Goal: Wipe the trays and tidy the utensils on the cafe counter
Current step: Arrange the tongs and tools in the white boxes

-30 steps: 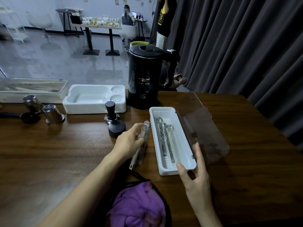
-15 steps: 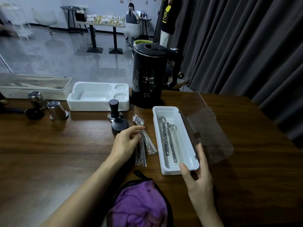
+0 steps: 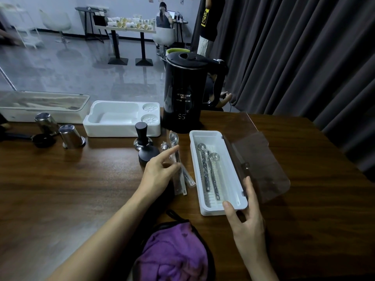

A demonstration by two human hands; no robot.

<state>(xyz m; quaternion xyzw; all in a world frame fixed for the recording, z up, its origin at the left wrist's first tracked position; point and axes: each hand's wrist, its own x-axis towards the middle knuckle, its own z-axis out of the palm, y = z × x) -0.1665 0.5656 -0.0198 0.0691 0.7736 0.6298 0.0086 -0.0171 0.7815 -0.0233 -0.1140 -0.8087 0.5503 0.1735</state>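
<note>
- Utensil box [image 3: 213, 211]: in the head view, the long white box is seen lying lengthwise on the wooden counter [image 3: 60, 189]. Its tinted hinged lid [image 3: 263, 165] is thrown open to the right, so the inside can be reached.
- Two bare metal scoops [image 3: 209, 171] are laid side by side inside the box, bowls toward its far end.
- Just left of the box, wrapped scoops [image 3: 178, 179] in clear sleeves are spread on the counter. They are judged to be waiting to be sorted into it.
- The left hand [image 3: 160, 173] is held open over those sleeves, with the forefinger stretched out and another fingertip touching them. Nothing is gripped.
- The right hand [image 3: 249, 222] is open as well. Its thumb is pressed to the near end wall of the box and straight fingers are laid along its right side, apparently to keep the box from sliding.
- Behind the box a black electric kettle [image 3: 186, 94] is stood. Further left of the box, a tamper [image 3: 143, 136], a white foam tray [image 3: 121, 118] and steel cups [image 3: 71, 136] are set out.
- In front of the box, at the near edge of the counter, a purple cloth [image 3: 174, 254] is kept within reach, presumably for wiping.
</note>
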